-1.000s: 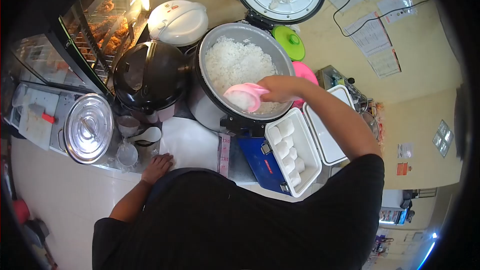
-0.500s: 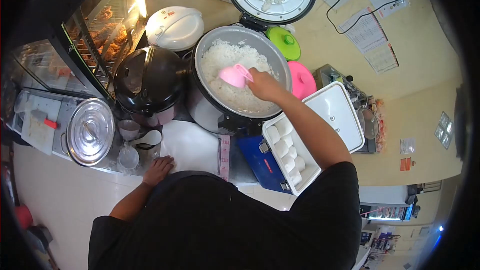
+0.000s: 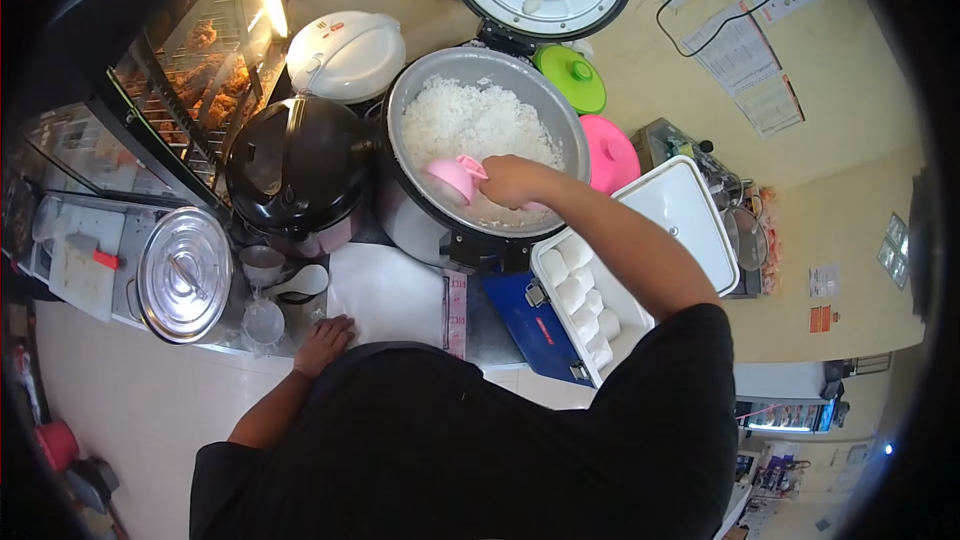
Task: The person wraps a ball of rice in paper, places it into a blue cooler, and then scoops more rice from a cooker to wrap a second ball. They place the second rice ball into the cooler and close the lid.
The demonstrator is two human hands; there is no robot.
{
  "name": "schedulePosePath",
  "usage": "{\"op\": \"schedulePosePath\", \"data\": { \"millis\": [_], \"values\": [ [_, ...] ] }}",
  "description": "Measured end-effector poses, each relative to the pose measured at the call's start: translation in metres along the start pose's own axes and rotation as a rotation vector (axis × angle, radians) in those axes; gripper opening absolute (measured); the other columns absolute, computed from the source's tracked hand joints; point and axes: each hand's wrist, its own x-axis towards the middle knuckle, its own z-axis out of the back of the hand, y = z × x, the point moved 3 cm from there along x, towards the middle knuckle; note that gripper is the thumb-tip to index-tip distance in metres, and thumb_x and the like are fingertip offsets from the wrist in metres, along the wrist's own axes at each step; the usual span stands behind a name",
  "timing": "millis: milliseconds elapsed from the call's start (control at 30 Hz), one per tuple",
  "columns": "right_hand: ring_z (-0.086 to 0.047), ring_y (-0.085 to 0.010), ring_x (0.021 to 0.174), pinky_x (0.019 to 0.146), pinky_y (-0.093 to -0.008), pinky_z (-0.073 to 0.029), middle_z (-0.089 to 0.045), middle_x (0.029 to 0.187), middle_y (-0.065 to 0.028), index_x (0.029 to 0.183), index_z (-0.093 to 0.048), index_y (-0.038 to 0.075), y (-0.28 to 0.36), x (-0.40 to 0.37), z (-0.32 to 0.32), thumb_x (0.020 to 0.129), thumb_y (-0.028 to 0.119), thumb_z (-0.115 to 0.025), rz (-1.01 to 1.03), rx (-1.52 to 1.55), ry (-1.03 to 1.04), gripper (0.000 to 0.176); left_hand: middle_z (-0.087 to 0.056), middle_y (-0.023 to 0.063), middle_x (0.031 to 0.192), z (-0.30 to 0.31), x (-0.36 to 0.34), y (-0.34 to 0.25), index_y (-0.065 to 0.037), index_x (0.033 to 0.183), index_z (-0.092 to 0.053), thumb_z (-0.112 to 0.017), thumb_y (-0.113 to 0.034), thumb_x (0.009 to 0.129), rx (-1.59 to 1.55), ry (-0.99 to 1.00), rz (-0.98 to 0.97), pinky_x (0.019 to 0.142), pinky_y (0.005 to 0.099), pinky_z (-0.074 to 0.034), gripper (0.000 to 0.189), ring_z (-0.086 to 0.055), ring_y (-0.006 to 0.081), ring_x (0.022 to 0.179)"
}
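Note:
My right hand (image 3: 512, 182) is closed around the handle of a pink scoop (image 3: 452, 180), whose bowl is at the lower left inside a large open rice cooker (image 3: 397, 100). White rice (image 3: 480, 125) fills much of the pot. My left hand (image 3: 325, 342) rests with fingers spread on the counter edge, touching or beside a stack of white paper sheets (image 3: 385, 292). A white rice paddle (image 3: 305, 281) lies just above it. Right of the cooker, an open blue and white cooler (image 3: 545, 325) holds several white wrapped bundles (image 3: 580, 305).
A closed black cooker (image 3: 295, 165), a white cooker (image 3: 347, 55) and a steel-lidded pot (image 3: 185, 275) stand to the left. A lit warmer (image 3: 205, 80) holds fried food. Green (image 3: 572, 78) and pink lids (image 3: 610, 155) lie behind the cooler.
My right hand and the pink scoop have moved down and slightly left within the pot, toward its near rim. The view has shifted slightly. My left hand stays on the counter.

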Motion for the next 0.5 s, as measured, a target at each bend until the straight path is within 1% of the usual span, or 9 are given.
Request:
{"op": "schedulePosePath", "data": {
  "millis": [100,200,300,400,500],
  "values": [
    [-0.071,-0.0345,0.071,0.069,-0.0469,-0.054,-0.071,0.074,-0.0206,0.084,-0.07,-0.005,0.006,-0.022,0.01,0.1,0.033,-0.048,0.092,-0.063,0.082,0.047,-0.05,0.0069,0.147,0.0,0.002,0.002,-0.009,0.13,-0.057,-0.057,-0.02,0.091,-0.003,0.018,0.006,0.11,0.0459,-0.039,0.04,-0.046,0.0254,0.139],
    [-0.071,-0.0331,0.073,0.067,-0.046,-0.053,-0.072,0.078,-0.0209,0.089,-0.069,-0.006,0.006,-0.04,0.025,0.1,0.032,-0.049,0.072,-0.103,0.164,0.045,-0.05,0.0062,0.148,0.004,0.004,0.0,-0.009,0.133,-0.055,-0.057,-0.019,0.091,-0.028,0.042,0.004,0.109,0.0454,-0.04,0.043,-0.045,0.0256,0.139],
    [-0.063,-0.0239,0.058,0.057,-0.0416,-0.05,-0.066,0.075,-0.0129,0.107,-0.062,0.001,-0.012,-0.04,0.027,0.101,0.03,-0.05,0.109,-0.046,0.19,0.031,-0.049,0.0058,0.149,0.004,0.001,0.001,-0.008,0.135,-0.054,-0.057,-0.02,0.092,-0.016,0.052,-0.017,0.109,0.0451,-0.04,0.045,-0.045,0.0261,0.14],
    [-0.052,-0.015,0.054,0.051,-0.0347,-0.044,-0.057,0.071,-0.0043,0.107,-0.061,0.005,-0.018,-0.041,0.044,0.102,0.03,-0.051,0.014,0.16,0.374,0.027,-0.048,0.0056,0.15,0.003,0.002,0.002,-0.009,0.132,-0.054,-0.056,-0.02,0.092,-0.01,0.062,0.001,0.109,0.0457,-0.04,0.042,-0.044,0.0263,0.14],
    [-0.041,-0.0083,0.055,0.049,-0.0277,-0.038,-0.046,0.068,0.0032,0.105,-0.06,0.007,-0.066,-0.009,0.045,0.104,0.033,-0.053,-0.1,0.514,0.565,0.027,-0.048,0.0055,0.15,-0.001,0.002,0.001,-0.01,0.13,-0.056,-0.056,-0.02,0.092,-0.015,0.044,0.025,0.11,0.0464,-0.04,0.039,-0.044,0.0256,0.141]
  ]
}}
